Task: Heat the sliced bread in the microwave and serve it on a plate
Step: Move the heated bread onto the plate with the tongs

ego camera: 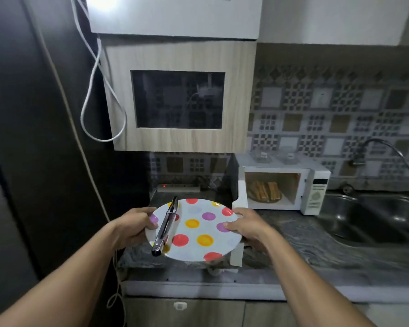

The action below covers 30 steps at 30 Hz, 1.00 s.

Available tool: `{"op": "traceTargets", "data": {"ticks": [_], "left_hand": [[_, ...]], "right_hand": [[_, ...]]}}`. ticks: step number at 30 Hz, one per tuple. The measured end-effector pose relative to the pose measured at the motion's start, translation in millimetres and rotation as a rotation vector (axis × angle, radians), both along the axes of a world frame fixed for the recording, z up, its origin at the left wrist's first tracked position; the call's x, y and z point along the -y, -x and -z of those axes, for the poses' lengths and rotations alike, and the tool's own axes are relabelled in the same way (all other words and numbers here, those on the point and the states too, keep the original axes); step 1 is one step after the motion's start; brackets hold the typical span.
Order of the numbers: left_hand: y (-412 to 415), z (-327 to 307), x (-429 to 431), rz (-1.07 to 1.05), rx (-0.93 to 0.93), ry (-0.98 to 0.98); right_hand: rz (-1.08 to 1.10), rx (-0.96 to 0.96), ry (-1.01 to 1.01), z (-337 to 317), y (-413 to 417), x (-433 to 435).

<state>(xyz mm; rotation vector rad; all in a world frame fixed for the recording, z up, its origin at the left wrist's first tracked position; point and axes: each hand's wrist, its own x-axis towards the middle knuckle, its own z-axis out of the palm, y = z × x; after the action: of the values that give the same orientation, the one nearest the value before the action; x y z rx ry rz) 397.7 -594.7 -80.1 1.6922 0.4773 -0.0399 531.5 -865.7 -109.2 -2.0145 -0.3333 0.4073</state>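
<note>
Gripping spotted plate [191, 249] at L rim w/ left hand [132, 226], at R rim w/ right hand [246, 228], thumbs on top; holding it above counter [305, 234] w/ metal tongs [167, 226] laid across its left part; leaving sliced bread [265, 191] inside open microwave [314, 192], back R, beside sink [373, 218].

**A Dim Kitchen Corner**

A wood-grain wall cabinet [177, 53] with a dark glass pane hung above a dark marbled countertop [305, 244]. Patterned grey tiles [328, 109] lined the wall behind a steel sink [376, 223] and curved faucet [387, 147]. A white cable [92, 90] looped beside the cabinet.
</note>
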Motion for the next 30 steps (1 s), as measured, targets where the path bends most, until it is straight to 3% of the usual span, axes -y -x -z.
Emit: {"op": "traceTargets", "data": {"ticks": [8,14,18,30], "left_hand": [[9.7,-15.1,67.4,0.126,0.044,0.043],[-12.3,-28.0,112.5,0.208,0.071,-0.067],[-33.5,-41.1,151.8,0.265,0.083,-0.135],[-90.9,-25.5,283.6,0.216,0.062,0.011]], "right_hand": [[0.107,0.011,0.003,-14.4,38.7,93.6],[0.155,0.036,-0.014,-29.4,52.2,161.2],[0.182,0.041,-0.017,-34.6,39.1,207.5],[0.175,-0.001,-0.003,-33.7,-25.7,333.1]]}}
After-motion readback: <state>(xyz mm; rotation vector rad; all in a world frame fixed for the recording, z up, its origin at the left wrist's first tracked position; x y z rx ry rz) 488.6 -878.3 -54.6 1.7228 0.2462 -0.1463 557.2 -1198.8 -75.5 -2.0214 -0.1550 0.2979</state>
